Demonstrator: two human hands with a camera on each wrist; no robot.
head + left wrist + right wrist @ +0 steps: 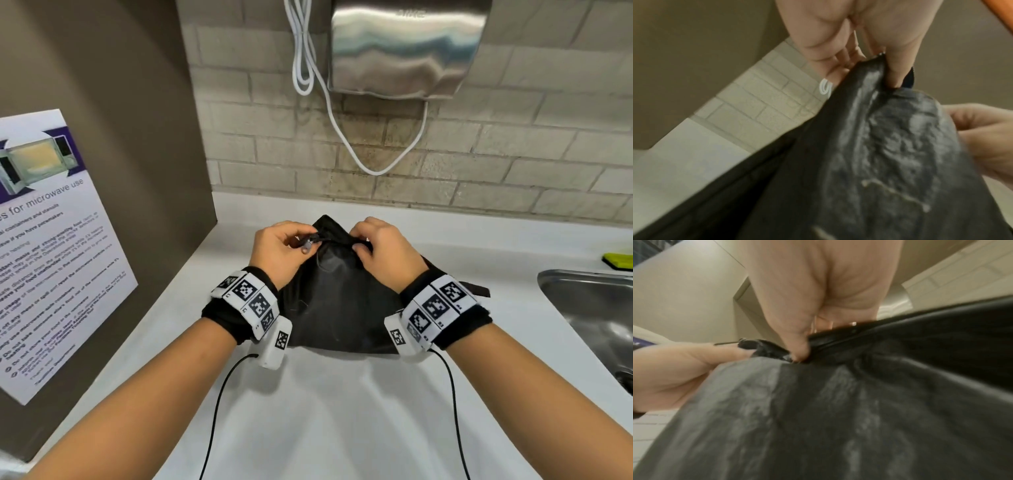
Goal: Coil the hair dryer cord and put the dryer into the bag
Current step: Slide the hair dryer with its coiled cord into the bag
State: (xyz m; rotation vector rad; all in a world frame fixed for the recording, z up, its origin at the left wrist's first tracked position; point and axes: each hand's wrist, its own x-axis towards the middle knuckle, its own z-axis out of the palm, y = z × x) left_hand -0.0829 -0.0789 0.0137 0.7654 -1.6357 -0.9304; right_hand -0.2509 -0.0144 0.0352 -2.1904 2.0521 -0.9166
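Observation:
A black bag [339, 301] lies on the white counter [342, 411] with its top edge lifted. My left hand [287, 245] pinches the bag's top at the zipper end, where a metal zipper pull [306, 247] hangs below the fingers. My right hand [373, 248] pinches the top edge a little to the right. In the left wrist view the thumb and fingers of my left hand [869, 61] clamp the bag [869, 162]. In the right wrist view my right hand [801, 344] grips the bag's seam [859, 340]. The hair dryer is hidden; no dryer or its cord shows outside the bag.
A steel hand dryer [407, 48] hangs on the brick wall with a white cable [342, 130] looping below it. A brown panel with a microwave notice [51, 246] stands at the left. A steel sink [596, 322] and a yellow-green sponge [620, 259] are at the right.

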